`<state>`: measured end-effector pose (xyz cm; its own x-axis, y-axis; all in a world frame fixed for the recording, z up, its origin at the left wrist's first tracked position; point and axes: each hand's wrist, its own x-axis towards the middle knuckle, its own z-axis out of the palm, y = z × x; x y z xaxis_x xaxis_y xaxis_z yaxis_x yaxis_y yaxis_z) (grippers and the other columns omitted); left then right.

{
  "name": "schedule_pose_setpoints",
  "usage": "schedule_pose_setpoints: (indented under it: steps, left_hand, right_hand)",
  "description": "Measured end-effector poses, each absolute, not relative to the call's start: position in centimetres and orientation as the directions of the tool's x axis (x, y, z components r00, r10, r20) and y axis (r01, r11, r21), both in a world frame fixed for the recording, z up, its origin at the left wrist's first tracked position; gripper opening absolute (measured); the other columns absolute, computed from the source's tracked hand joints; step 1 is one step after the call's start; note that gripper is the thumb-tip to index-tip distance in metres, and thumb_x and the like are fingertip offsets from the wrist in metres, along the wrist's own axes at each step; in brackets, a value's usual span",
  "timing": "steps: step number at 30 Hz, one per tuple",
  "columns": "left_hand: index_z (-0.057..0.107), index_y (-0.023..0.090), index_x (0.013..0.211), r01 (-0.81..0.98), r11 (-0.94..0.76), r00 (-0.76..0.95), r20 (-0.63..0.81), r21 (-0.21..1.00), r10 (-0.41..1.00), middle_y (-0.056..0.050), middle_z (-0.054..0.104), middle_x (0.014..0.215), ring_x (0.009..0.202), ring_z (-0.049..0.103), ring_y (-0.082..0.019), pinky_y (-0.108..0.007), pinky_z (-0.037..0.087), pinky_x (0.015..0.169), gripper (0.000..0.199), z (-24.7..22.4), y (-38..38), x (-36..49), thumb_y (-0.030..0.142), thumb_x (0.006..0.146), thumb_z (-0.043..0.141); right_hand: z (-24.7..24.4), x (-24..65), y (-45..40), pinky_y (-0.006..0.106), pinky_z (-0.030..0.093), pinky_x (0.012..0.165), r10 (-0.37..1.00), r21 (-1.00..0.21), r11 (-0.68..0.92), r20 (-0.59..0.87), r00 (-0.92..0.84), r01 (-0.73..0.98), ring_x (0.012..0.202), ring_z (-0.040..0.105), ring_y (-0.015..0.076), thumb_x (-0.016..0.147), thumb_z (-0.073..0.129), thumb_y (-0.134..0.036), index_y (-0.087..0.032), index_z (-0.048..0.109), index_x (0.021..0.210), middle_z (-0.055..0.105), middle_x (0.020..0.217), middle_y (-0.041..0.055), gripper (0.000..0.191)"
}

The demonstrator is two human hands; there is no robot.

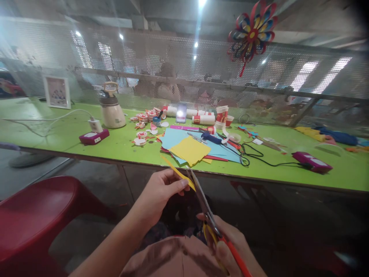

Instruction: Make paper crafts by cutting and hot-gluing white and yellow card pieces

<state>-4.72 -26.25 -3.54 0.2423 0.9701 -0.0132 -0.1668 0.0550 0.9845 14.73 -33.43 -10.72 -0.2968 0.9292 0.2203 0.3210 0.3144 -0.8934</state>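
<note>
My left hand [161, 192] pinches a narrow yellow paper strip [178, 172] between thumb and fingers, in front of the table edge. Red-and-yellow-handled scissors [206, 209] are held in my right hand [229, 240], their blades parted and pointing up and away. The lower end of the strip is by the blades; whether it lies between them is hard to tell. Beyond my hands, a yellow sheet [190, 150] lies on top of light blue sheets [180, 135] on the green table [129, 148].
A glue gun [211, 137] with a black cord lies behind the yellow sheet. Further off are paper cups [221, 115], a phone [181, 113], a jug [112, 111] and power strips [312, 162]. A red stool [43, 215] stands at left; a paper flower [252, 35] hangs above.
</note>
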Motion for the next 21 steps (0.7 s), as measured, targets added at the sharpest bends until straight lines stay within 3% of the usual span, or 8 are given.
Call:
schedule_pose_setpoints:
  steps: [21]
  left_hand:
    - [0.067, 0.012, 0.076, -0.206, 0.046, 0.2, -0.004, 0.977, 0.98, -0.005, 0.069, 0.072, 0.06, 0.059, -0.013, -0.025, 0.047, 0.061, 0.017, -3.68, -26.58, -4.14, 0.027, 0.069, 0.071]
  right_hand:
    - [-10.43, 14.1, -33.84, 0.023, 0.036, 0.047, 0.934, -0.852, 0.346, 0.274, -0.228, 0.394, 0.051, 0.049, 0.0131, 0.084, 0.033, -0.066, -0.017, 0.057, 0.117, 0.052, 0.062, 0.0002, 0.063]
